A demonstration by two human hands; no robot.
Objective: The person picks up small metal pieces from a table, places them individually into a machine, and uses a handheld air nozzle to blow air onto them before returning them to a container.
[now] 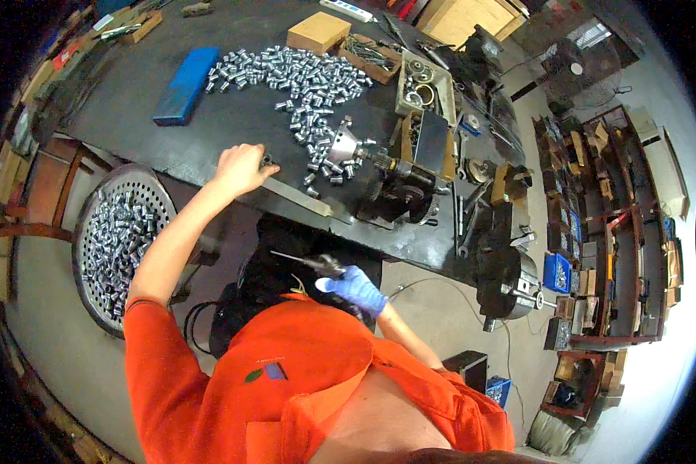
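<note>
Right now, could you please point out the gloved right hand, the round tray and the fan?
Gloved right hand (356, 289), head view: middle of the glove.
Round tray (141, 183), head view: bare holed surface.
Fan (576, 69), head view: pale hub.

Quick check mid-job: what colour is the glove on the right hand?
Light blue. The glove on the right hand shows in the head view.

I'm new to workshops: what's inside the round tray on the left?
The tray holds a heap of small shiny metal cylinders. The heap hides the bottom beneath it, and the left arm covers part of the right side.
</note>
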